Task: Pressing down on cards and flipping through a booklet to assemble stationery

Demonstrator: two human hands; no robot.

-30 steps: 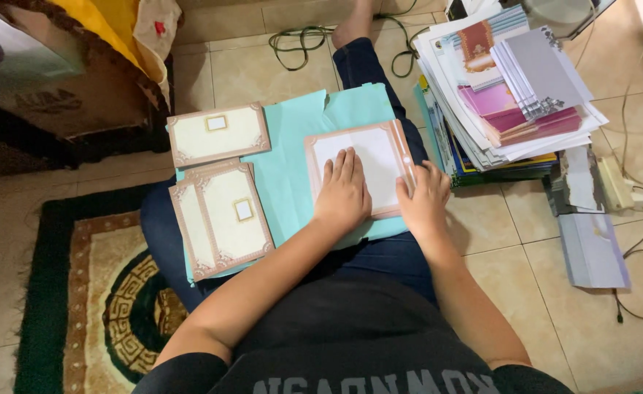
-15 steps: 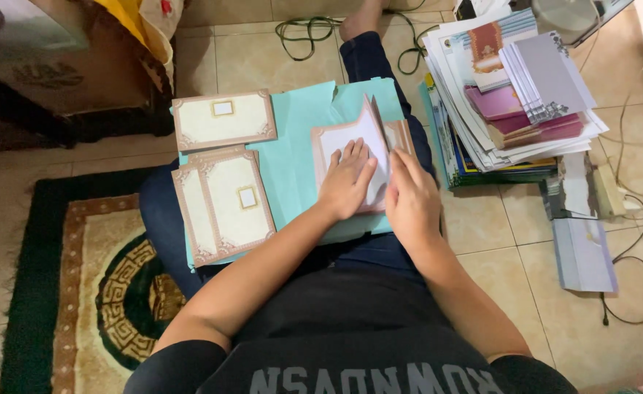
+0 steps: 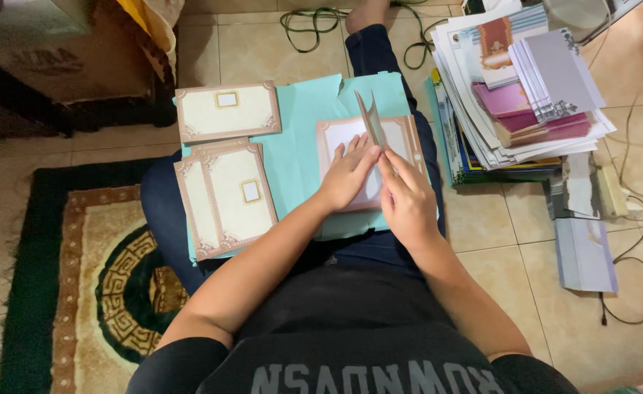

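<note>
Both forearms reach forward from the body over the lap and meet in the middle. The left hand [image 3: 347, 171] lies flat, palm down, fingers stretched ahead and slightly spread. The right hand [image 3: 407, 201] sits just beside it, touching at the thumb side, fingers pointing forward with the tips pinched together in a light grip.

Single head-worn view, looking steeply down from close above the person's lap, floor [image 3: 277, 51] ahead, arms entering from bottom edge
</note>
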